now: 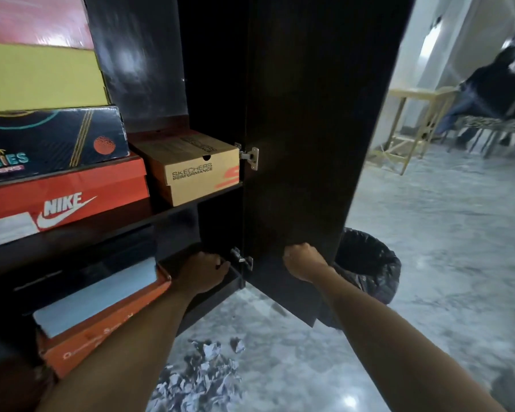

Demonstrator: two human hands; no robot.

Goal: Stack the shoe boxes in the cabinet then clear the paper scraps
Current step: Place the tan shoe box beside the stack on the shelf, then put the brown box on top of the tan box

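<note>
Paper scraps (202, 379) are lying crumpled on the floor (428, 263) nearest the camera. Above them, the left hand (204, 270) is curling inside the cabinet (214, 84) beside an orange shoe box (101, 328) — whether it is gripping anything I cannot tell. The right hand (302, 263) is gripping the open door (309, 114). Higher up, boxes are sitting stacked on the shelf (191, 206) — Nike box (63, 200), Skechers box (191, 168).

Shoe boxes are sitting stacked inside the dark cabinet (295, 114), a tan Skechers box (191, 166) lying just right of a red Nike box (63, 194), while crumpled paper scraps (202, 379) are lying on the floor below the cabinet's open door.
</note>
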